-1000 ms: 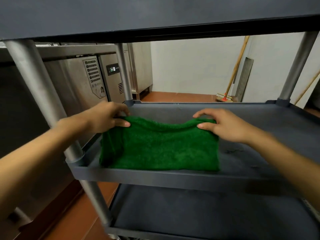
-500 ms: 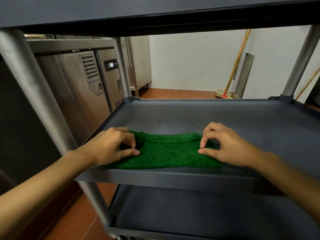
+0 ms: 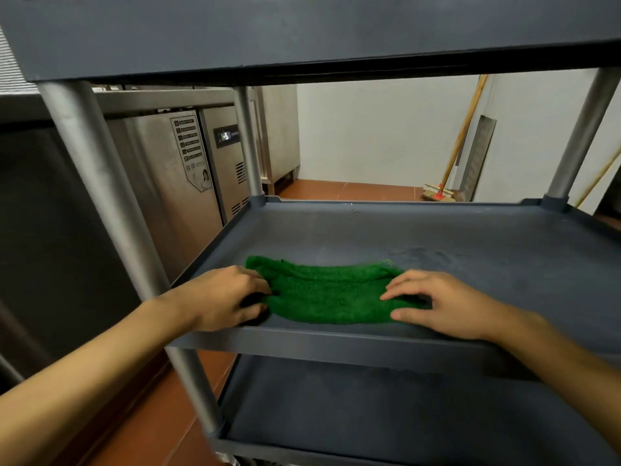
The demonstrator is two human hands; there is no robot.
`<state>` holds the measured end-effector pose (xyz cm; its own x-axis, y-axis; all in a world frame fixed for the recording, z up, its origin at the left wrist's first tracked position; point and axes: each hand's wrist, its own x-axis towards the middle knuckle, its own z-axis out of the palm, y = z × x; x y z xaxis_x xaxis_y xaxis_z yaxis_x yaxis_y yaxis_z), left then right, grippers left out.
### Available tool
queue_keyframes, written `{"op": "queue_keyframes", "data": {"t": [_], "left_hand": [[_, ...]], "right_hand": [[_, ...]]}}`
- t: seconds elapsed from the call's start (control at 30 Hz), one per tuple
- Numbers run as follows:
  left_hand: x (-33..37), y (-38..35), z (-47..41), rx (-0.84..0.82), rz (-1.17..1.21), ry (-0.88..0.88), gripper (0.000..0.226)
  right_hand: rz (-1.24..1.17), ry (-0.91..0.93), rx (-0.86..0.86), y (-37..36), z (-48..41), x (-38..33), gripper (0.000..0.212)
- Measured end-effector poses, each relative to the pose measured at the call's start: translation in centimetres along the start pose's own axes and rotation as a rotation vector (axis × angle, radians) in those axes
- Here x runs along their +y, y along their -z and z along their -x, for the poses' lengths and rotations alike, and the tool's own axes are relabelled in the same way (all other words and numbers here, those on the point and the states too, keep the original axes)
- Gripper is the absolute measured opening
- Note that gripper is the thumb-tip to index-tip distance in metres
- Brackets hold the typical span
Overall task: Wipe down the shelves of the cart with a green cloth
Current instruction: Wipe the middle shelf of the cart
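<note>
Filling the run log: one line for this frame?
green cloth: folded, flat on middle shelf, near front edge | left hand: pinches cloth's left end | right hand: fingers flat on right end

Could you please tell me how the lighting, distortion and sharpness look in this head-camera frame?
Head view: wide-angle distortion tilts and bows the posts outward; the far wall is bright, while the lower shelf lies in shadow; a dull sheen marks the middle shelf behind the cloth; the cloth, left hand and right hand look sharp, with no motion blur visible.
</note>
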<state>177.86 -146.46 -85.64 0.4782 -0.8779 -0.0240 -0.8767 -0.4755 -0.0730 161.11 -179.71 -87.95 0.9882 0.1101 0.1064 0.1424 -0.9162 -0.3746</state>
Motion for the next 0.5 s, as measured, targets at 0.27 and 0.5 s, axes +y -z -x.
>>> {"op": "queue_keyframes", "data": {"t": [0.27, 0.5], "left_hand": [[0.1, 0.0, 0.5, 0.101, 0.131, 0.077, 0.029], [0.3, 0.2, 2.3, 0.146, 0.186, 0.021, 0.037]], "right_hand": [[0.063, -0.062, 0.120, -0.3, 0.3, -0.9, 0.033], [0.037, -0.052, 0.105, 0.5, 1.2, -1.6, 0.020]]}}
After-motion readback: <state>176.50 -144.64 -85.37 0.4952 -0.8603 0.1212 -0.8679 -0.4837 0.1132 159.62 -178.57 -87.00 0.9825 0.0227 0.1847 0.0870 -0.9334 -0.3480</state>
